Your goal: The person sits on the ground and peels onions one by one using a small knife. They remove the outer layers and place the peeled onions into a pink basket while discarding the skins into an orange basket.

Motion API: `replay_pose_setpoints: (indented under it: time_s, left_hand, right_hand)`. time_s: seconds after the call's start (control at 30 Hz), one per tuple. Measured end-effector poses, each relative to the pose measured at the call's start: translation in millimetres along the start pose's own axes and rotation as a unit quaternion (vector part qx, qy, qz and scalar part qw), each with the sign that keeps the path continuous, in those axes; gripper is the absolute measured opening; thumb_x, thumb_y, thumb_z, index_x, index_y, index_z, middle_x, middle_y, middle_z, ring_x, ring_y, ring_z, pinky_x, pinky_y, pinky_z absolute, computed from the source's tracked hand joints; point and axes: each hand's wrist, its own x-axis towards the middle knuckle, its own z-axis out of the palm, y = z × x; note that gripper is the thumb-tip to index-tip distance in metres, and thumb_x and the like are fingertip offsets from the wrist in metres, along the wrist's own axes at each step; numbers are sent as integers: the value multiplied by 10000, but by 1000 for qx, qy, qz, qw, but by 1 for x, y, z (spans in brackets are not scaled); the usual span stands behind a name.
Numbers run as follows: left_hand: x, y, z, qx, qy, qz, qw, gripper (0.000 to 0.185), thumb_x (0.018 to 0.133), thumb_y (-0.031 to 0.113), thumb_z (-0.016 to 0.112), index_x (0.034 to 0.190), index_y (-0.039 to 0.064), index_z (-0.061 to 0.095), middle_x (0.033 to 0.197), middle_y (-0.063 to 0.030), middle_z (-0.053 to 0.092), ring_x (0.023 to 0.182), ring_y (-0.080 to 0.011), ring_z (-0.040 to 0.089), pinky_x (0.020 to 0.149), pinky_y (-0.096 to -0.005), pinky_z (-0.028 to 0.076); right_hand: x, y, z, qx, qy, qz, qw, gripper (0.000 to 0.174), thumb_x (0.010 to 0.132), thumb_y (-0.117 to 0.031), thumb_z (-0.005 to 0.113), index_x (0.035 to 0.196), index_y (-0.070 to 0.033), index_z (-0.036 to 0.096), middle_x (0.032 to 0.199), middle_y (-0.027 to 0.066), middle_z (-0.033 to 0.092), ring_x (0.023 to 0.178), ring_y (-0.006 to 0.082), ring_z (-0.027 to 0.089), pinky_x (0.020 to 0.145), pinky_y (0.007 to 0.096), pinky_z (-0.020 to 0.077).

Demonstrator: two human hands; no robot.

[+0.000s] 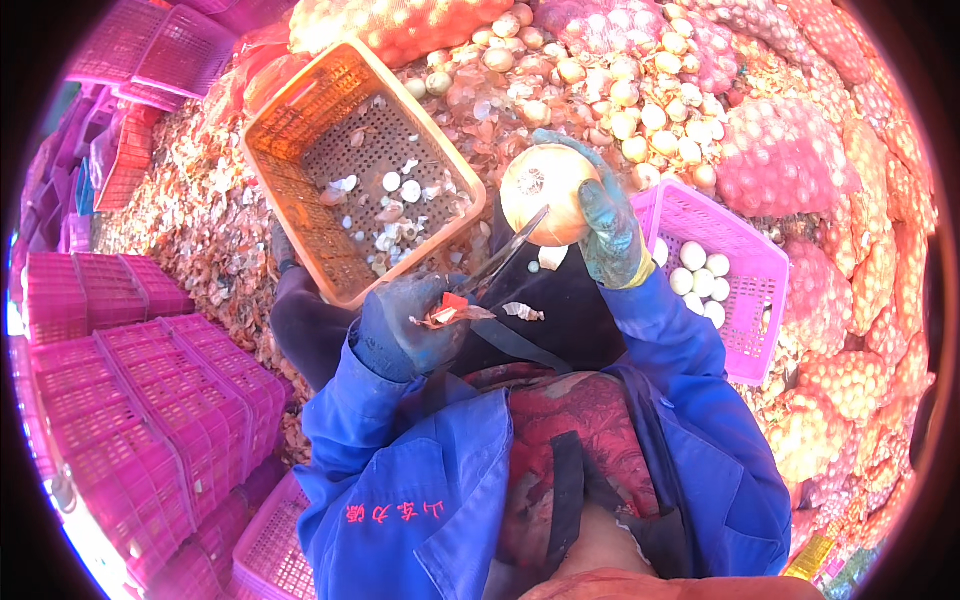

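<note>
My left hand [420,322], in a dark, soiled work glove, is closed around a knife [499,259], with bits of dry skin and something red by the fingers. The blade points up and right, its tip at the lower side of a large yellow onion [551,199]. Gripping that onion from the right is my right hand [611,225], in a blue-green glove with a yellow cuff; the onion's root end faces left. A loose scrap of skin [523,311] shows above my dark trousers. My left hand covers the knife's handle.
An orange crate [442,251] with scraps stands ahead on the left. A pink crate [772,315] on the right holds several peeled onions [703,282]. Loose onions [652,116], dry skins [217,225] and full mesh sacks [784,157] lie beyond. Stacked magenta crates [150,405] stand at left.
</note>
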Motion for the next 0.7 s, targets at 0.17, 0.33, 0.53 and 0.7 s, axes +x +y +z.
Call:
replay_pose_setpoints:
  time_s: [0.17,0.33,0.53,0.7]
  left_hand:
    - [-9,8,6,38,20,-44,998,126,812,151,753,902,64,738,697,-159,651,659,-317,685,594,-383,523]
    - [-5,-12,14,30,-4,-54,998,166,811,224,724,837,63,693,727,-206,654,695,-386,671,602,-431,502]
    - [6,-28,27,99,58,-20,993,255,754,251,753,898,53,683,775,-204,662,749,-415,666,653,-496,513]
    - [8,-46,19,187,26,19,982,436,737,314,807,1085,78,691,903,-177,689,801,-382,686,670,-467,534]
  right_hand:
    - [-11,-2,5,-123,21,-44,991,706,835,-349,791,1380,7,519,1269,140,627,1177,231,610,1040,380,476]
    - [-22,14,-1,-208,72,-66,973,683,814,-270,831,1372,-9,535,1264,136,636,1157,229,626,1012,374,498]
    - [-21,10,3,10,39,136,990,483,924,-279,725,1295,-2,588,1175,89,674,1093,176,636,945,337,522]
    - [-25,16,3,-25,0,117,993,474,982,-393,609,1247,0,616,1118,109,693,980,172,676,777,296,567]
